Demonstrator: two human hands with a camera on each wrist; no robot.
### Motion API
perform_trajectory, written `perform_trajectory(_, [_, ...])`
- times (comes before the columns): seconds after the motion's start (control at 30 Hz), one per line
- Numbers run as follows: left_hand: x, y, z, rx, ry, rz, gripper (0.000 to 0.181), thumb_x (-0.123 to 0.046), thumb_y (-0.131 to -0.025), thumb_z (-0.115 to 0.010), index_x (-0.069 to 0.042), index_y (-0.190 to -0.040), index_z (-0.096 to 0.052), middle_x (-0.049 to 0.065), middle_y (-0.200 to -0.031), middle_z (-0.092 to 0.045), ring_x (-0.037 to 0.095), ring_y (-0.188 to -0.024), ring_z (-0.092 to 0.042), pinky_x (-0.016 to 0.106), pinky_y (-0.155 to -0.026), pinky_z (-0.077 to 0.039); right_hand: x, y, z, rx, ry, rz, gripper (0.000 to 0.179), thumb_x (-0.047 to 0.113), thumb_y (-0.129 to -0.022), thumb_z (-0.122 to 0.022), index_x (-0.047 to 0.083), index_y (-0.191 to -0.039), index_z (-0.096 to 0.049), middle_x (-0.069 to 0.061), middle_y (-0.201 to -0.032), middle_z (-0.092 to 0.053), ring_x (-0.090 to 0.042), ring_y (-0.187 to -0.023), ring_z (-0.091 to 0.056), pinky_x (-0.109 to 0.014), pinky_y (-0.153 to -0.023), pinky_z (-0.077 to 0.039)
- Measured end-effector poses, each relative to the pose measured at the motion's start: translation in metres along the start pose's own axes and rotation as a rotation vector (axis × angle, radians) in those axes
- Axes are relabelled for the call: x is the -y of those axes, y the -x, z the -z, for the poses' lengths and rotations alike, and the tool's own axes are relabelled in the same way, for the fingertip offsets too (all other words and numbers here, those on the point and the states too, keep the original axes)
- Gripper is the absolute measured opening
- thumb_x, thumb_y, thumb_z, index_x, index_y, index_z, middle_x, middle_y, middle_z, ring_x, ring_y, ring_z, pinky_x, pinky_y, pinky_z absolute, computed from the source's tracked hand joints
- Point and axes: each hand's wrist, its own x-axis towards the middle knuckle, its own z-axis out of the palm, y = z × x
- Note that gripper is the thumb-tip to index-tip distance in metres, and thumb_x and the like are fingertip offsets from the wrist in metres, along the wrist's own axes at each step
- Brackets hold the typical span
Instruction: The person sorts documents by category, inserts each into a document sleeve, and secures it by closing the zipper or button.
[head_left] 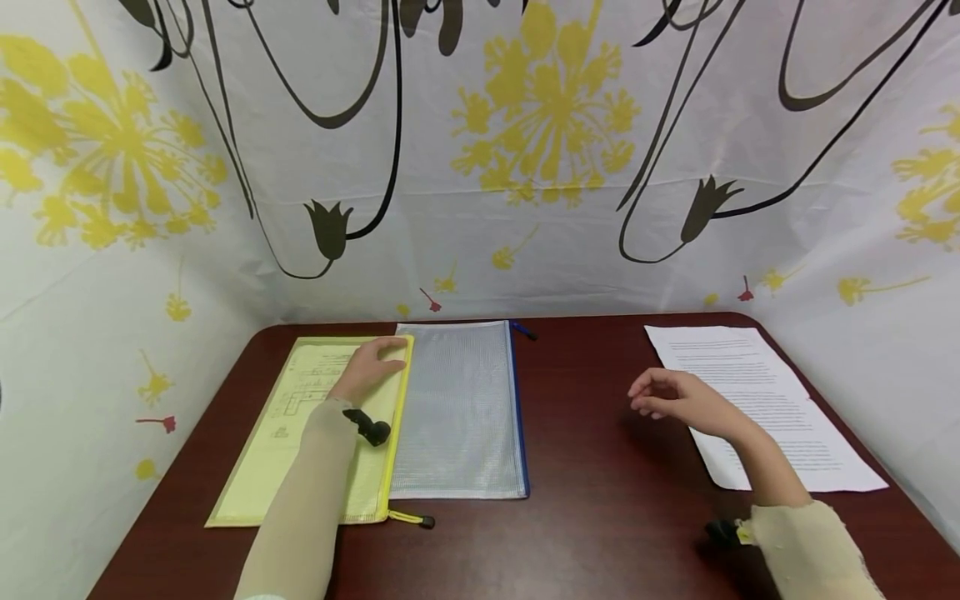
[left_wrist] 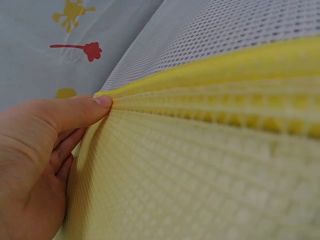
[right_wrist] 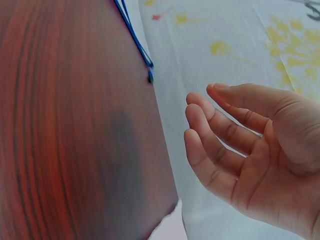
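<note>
A yellow mesh zipper pouch (head_left: 258, 462) with a printed sheet showing through it lies on the left of the table. My left hand (head_left: 367, 367) is at its far right corner. In the left wrist view, the thumb (left_wrist: 103, 101) of that hand pinches the pouch's yellow zipper edge (left_wrist: 215, 72), its other fingers partly hidden beneath. The yellow pouch overlaps a clear mesh zipper pouch (head_left: 457, 408) with a blue zipper. My right hand (head_left: 686, 404) hovers over the table with loosely curved fingers, holding nothing, beside a stack of printed paper (head_left: 780, 425).
The dark red wooden table (head_left: 600, 517) runs back to a white curtain (head_left: 420, 150) with yellow and black flower prints, which also hangs along both sides. A yellow zipper pull (head_left: 408, 518) sticks out at the near end of the yellow pouch, and a blue pull (head_left: 525, 331) at the far end of the clear one.
</note>
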Motion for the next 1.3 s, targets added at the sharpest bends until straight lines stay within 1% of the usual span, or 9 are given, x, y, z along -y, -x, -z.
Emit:
perform_trajectory(0.1, [0.000,-0.001,-0.001,-0.009,-0.027,-0.015,0.049,-0.018,-0.095,-0.066,-0.012,-0.142,-0.054,0.009,-0.154,-0.047,0.032,-0.148,-0.033,0.051,-0.124,-0.022,-0.005,0.011,0.011,-0.040,0.007,0.005,0.016,0.003,-0.100,-0.054,-0.009,-0.109,-0.059,0.003,-0.096,-0.073,-0.008,-0.086,-0.071,-0.028,-0.070,-0.059])
perform_trajectory(0.2, [0.001,-0.002,-0.001,-0.018,-0.047,-0.029,0.049,-0.017,-0.095,-0.067,-0.011,-0.142,-0.055,0.010,-0.153,-0.049,0.032,-0.149,-0.033,0.051,-0.125,-0.020,-0.010,0.022,0.019,-0.088,0.028,-0.003,0.014,0.003,-0.099,-0.055,-0.007,-0.109,-0.060,0.012,-0.094,-0.071,-0.006,-0.084,-0.070,-0.027,-0.069,-0.059])
perform_trajectory(0.47, [0.001,-0.001,-0.004,-0.021,-0.046,-0.026,0.048,-0.018,-0.095,-0.067,-0.012,-0.141,-0.055,0.010,-0.152,-0.049,0.032,-0.148,-0.035,0.051,-0.124,-0.022,-0.023,0.052,0.043,-0.224,0.112,-0.078,0.017,0.006,-0.098,-0.059,-0.007,-0.111,-0.060,0.015,-0.096,-0.070,0.000,-0.086,-0.069,-0.024,-0.069,-0.059])
perform_trajectory(0.7, [0.002,-0.003,-0.005,-0.019,-0.043,-0.038,0.048,-0.019,-0.095,-0.068,-0.012,-0.140,-0.056,0.009,-0.151,-0.050,0.032,-0.147,-0.037,0.051,-0.123,-0.025,-0.039,0.079,0.063,-0.323,0.159,-0.181,0.020,0.010,-0.098,-0.062,-0.006,-0.111,-0.061,0.021,-0.094,-0.069,0.005,-0.085,-0.067,-0.020,-0.068,-0.057])
perform_trajectory(0.9, [0.001,-0.004,-0.005,-0.025,-0.047,-0.032,0.048,-0.019,-0.094,-0.068,-0.013,-0.140,-0.056,0.008,-0.152,-0.050,0.031,-0.148,-0.035,0.051,-0.124,-0.023,-0.055,0.102,0.078,-0.404,0.157,-0.221,0.012,0.008,-0.096,-0.063,0.002,-0.106,-0.066,0.028,-0.091,-0.066,0.007,-0.080,-0.063,-0.014,-0.066,-0.053])
perform_trajectory(1.03, [0.000,-0.005,-0.006,-0.026,-0.054,-0.024,0.048,-0.019,-0.095,-0.068,-0.013,-0.141,-0.056,0.009,-0.152,-0.049,0.032,-0.148,-0.034,0.052,-0.124,-0.022,-0.063,0.116,0.084,-0.491,0.222,-0.306,0.009,0.016,-0.097,-0.064,0.009,-0.102,-0.068,0.036,-0.086,-0.059,0.014,-0.076,-0.055,-0.012,-0.062,-0.046])
perform_trajectory(1.17, [-0.001,-0.005,-0.006,-0.031,-0.067,-0.023,0.048,-0.019,-0.094,-0.068,-0.013,-0.140,-0.056,0.009,-0.152,-0.049,0.031,-0.148,-0.034,0.051,-0.125,-0.021,-0.069,0.128,0.089,-0.571,0.297,-0.409,0.012,0.024,-0.097,-0.064,0.013,-0.096,-0.069,0.044,-0.082,-0.047,0.022,-0.073,-0.044,-0.016,-0.060,-0.038])
perform_trajectory(1.23, [-0.001,-0.006,-0.007,-0.031,-0.065,-0.030,0.048,-0.019,-0.095,-0.067,-0.012,-0.141,-0.056,0.009,-0.152,-0.050,0.031,-0.148,-0.034,0.050,-0.125,-0.021,-0.071,0.132,0.091,-0.606,0.333,-0.489,0.023,0.028,-0.097,-0.063,0.006,-0.101,-0.069,0.026,-0.083,-0.063,0.021,-0.073,-0.039,-0.020,-0.064,-0.036])
perform_trajectory(1.3, [-0.002,-0.005,-0.007,-0.029,-0.055,-0.028,0.048,-0.018,-0.095,-0.067,-0.012,-0.141,-0.055,0.009,-0.152,-0.050,0.031,-0.148,-0.034,0.050,-0.125,-0.021,-0.073,0.136,0.093,-0.636,0.342,-0.576,0.034,0.029,-0.098,-0.060,-0.004,-0.109,-0.065,-0.002,-0.094,-0.072,0.008,-0.080,-0.050,-0.026,-0.069,-0.037])
